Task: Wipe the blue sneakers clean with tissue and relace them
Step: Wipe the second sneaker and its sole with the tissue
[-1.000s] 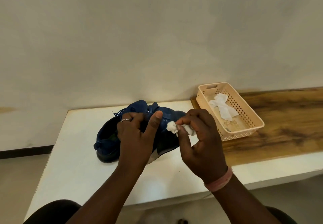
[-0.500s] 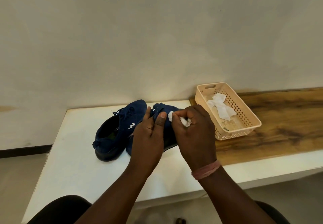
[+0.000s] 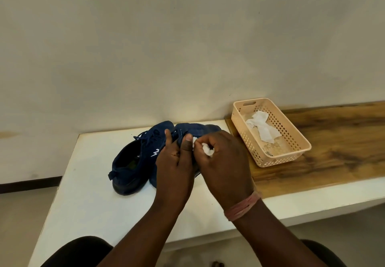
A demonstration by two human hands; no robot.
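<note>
Right hand [image 3: 224, 166] grip pinching tissue [image 3: 207, 149], left hand [image 3: 175, 166] gripping right sneaker [image 3: 198, 129], basket [image 3: 300, 139] near.

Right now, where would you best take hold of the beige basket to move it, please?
Probably by the cut-out handle slot in the far short wall of the basket, reaching from the wall side; the rim is free all round, and only loose tissue lies inside.

- A plain off-white plastered wall [image 3: 187, 48] fills the view beyond the fingers.
- A white rectangular tabletop [image 3: 87, 194] lies beneath them.
- A brown wood-grain countertop [image 3: 343, 141] extends to their right.
- A dark skirting strip [image 3: 27, 184] and pale floor [image 3: 18, 225] sit far left.
</note>
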